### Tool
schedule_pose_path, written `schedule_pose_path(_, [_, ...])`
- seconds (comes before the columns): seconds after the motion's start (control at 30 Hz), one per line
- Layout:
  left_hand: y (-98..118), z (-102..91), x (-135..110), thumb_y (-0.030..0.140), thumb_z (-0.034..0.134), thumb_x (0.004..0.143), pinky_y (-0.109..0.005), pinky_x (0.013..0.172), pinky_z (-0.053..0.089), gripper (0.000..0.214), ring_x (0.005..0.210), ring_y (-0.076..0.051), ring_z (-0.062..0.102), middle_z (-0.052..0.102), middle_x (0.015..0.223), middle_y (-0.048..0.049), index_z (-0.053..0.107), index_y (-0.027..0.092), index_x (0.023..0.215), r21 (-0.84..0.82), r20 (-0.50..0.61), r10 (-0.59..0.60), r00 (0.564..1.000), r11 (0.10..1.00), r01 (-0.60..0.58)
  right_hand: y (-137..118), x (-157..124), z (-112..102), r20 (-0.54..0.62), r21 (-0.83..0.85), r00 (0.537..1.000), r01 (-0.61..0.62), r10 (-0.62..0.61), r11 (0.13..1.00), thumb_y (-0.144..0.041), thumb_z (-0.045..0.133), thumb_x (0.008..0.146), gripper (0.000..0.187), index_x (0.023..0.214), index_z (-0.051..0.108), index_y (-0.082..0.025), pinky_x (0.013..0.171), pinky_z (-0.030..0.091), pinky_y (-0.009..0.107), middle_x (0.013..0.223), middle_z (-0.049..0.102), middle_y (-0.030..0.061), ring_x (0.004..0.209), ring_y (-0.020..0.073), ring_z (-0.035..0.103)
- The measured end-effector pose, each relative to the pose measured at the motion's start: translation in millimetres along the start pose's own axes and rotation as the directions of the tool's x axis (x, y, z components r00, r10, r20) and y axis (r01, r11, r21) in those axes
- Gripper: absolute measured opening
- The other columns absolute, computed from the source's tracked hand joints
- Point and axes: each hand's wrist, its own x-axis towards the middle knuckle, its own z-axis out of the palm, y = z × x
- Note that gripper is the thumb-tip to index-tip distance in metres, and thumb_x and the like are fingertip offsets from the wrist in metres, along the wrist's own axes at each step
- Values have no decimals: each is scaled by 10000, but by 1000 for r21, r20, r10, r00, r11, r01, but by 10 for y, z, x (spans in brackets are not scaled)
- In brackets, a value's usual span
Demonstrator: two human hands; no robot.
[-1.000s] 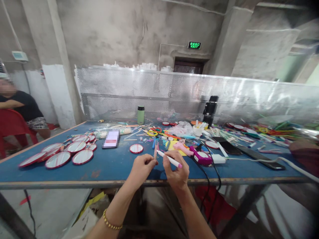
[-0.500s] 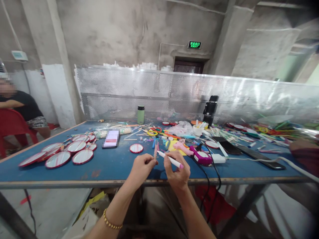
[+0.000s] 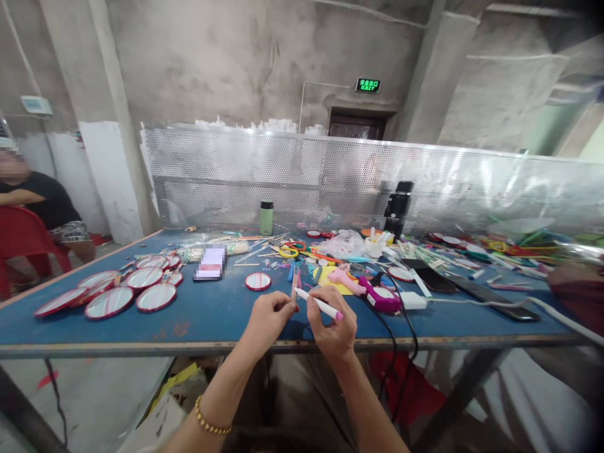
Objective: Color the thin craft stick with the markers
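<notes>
My left hand (image 3: 268, 322) is closed, pinching a thin wooden stick (image 3: 294, 284) that stands nearly upright above the front edge of the blue table (image 3: 207, 311). My right hand (image 3: 333, 326) is closed around a white marker (image 3: 319, 304) with a pink end, and the marker's tip touches the stick just above my left fingers. A gold bead bracelet (image 3: 210, 420) sits on my left wrist.
Several round red-rimmed mirrors (image 3: 123, 289) lie at the left of the table, one more mirror (image 3: 258, 281) near the middle. A pink glue gun (image 3: 377, 296) with black cables, phones, sticks and scraps crowd the right. A green bottle (image 3: 267, 218) stands by the perforated metal screen. A seated person (image 3: 35, 207) is at far left.
My right hand has shifted slightly left, bringing the marker's tip up to the stick. My left hand and the stick have stayed almost still.
</notes>
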Motion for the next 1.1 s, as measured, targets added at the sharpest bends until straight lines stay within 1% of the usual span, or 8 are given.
schedule_pose_path(0.13, [12, -8, -3, 398, 592, 757, -251, 560, 337, 295, 580, -140, 450, 554, 585, 8, 729, 150, 675, 2, 5, -2, 1000, 1000, 2, -1, -6, 1, -8, -8, 1000, 5, -5, 1000, -107, 588, 903, 118, 894, 637, -214, 678, 546, 290, 760, 667, 18, 711, 158, 650])
schedule_pose_path(0.3, [2, -9, -5, 386, 582, 762, -252, 557, 333, 295, 573, -139, 446, 551, 583, 12, 741, 147, 693, 0, -1, -4, 1000, 1000, 4, 10, -6, 11, -58, -30, 998, -3, 2, 1000, -129, 589, 916, 102, 893, 634, -218, 655, 547, 298, 752, 664, 24, 698, 167, 652])
schedule_pose_path(0.47, [-3, -4, 3, 378, 601, 756, -253, 571, 339, 285, 598, -144, 462, 562, 587, 5, 739, 143, 673, -1, -8, 7, 1000, 1000, -7, 19, -6, 10, -52, -34, 999, -11, 9, 999, -113, 597, 909, 107, 892, 640, -210, 659, 542, 289, 764, 662, 24, 704, 160, 649])
schedule_pose_path(0.63, [-1, -4, -2, 360, 593, 766, -246, 552, 337, 278, 578, -137, 452, 571, 587, 7, 747, 141, 691, -7, -5, 6, 1000, 1000, -6, 11, -19, -1, -35, -28, 999, -5, 4, 1000, -109, 592, 908, 111, 888, 630, -212, 662, 538, 291, 756, 653, 20, 700, 161, 642])
schedule_pose_path(0.77, [-2, -8, -8, 355, 592, 764, -245, 543, 340, 275, 566, -134, 449, 570, 583, 8, 747, 141, 691, -7, 0, 6, 1000, 1000, -6, 0, -17, -6, -47, -38, 999, 1, -3, 999, -110, 589, 905, 112, 873, 626, -210, 648, 533, 285, 737, 644, 17, 678, 154, 628])
schedule_pose_path(0.9, [4, -13, -11, 372, 590, 762, -244, 542, 343, 287, 568, -137, 455, 563, 582, 8, 743, 139, 692, -4, 1, 5, 1000, 1000, -5, -5, -14, -9, -32, -46, 999, 10, -11, 999, -108, 584, 904, 122, 844, 620, -208, 627, 523, 275, 708, 632, 9, 650, 144, 612])
schedule_pose_path(1.1, [20, -12, -9, 394, 574, 756, -243, 533, 331, 313, 560, -134, 440, 539, 582, 12, 742, 135, 708, -3, 1, -3, 1000, 1000, 3, -2, -25, -7, -43, -36, 999, 17, -19, 999, -90, 594, 895, 124, 854, 618, -205, 625, 511, 265, 715, 631, 3, 648, 136, 607])
